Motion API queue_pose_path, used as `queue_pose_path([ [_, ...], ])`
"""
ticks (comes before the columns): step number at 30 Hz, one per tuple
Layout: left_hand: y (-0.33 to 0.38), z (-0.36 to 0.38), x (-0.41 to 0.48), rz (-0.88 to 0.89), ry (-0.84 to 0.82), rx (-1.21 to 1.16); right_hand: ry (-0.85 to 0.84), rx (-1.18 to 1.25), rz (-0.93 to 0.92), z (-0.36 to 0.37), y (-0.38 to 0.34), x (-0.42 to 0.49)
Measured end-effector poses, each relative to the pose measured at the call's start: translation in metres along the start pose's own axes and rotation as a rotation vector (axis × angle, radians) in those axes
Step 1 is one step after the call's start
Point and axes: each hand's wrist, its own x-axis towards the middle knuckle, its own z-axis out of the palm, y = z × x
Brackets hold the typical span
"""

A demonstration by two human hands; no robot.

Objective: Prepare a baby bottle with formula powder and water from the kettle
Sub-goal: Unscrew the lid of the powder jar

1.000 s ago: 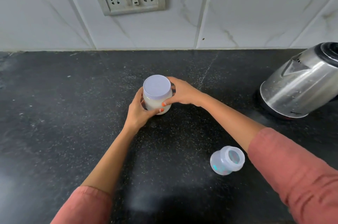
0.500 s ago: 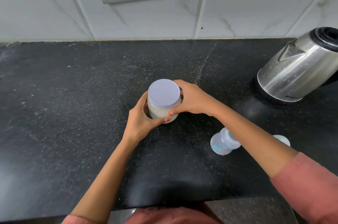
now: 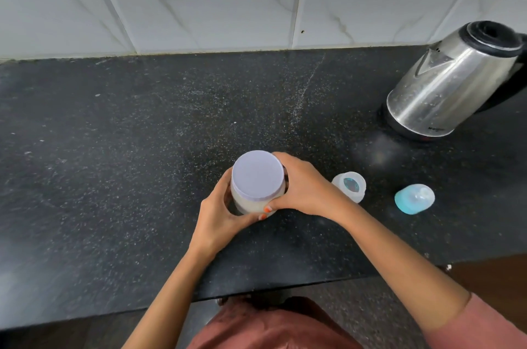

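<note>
Opening the formula jar (image 3: 247, 205), gripped low by the left hand (image 3: 219, 216), at its lilac lid (image 3: 257, 174) by the right hand (image 3: 305, 186). Next, probably: twisting it free.

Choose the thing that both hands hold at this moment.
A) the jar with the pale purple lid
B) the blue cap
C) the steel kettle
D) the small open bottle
A: the left hand grips the body of the jar and the right hand grips its lid, while the kettle, the bottle and the blue cap are to the right on the counter, in no hand.
</note>
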Motion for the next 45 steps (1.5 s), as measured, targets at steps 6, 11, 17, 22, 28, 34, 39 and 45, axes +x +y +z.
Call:
queue_pose_path([
  [6, 0.002, 0.005, -0.006, 0.002, -0.028, -0.001, 0.014, 0.005, 0.026, 0.006, 0.007, -0.006],
  [11, 0.001, 0.005, -0.007, -0.008, -0.033, 0.003, 0.019, 0.018, 0.031, 0.008, 0.01, -0.008],
  [17, 0.002, 0.008, -0.006, -0.029, -0.079, -0.051, -0.05, -0.044, 0.043, 0.005, 0.002, -0.011],
  [22, 0.005, 0.015, -0.005, -0.029, -0.096, -0.13, -0.044, -0.313, 0.001, -0.002, -0.021, -0.01],
  [28, 0.011, 0.026, -0.002, -0.006, -0.024, -0.205, -0.022, -0.599, 0.025, 0.011, -0.045, -0.003],
  [34, 0.01, 0.027, 0.0, -0.029, 0.025, -0.109, -0.035, -0.667, -0.024, 0.007, -0.049, 0.004],
  [39, 0.002, 0.027, 0.003, -0.069, 0.029, -0.065, -0.067, -0.665, -0.058, 0.003, -0.046, 0.008],
  [45, -0.001, 0.028, 0.004, -0.095, 0.057, -0.013, -0.099, -0.681, -0.094, 0.001, -0.045, 0.011],
])
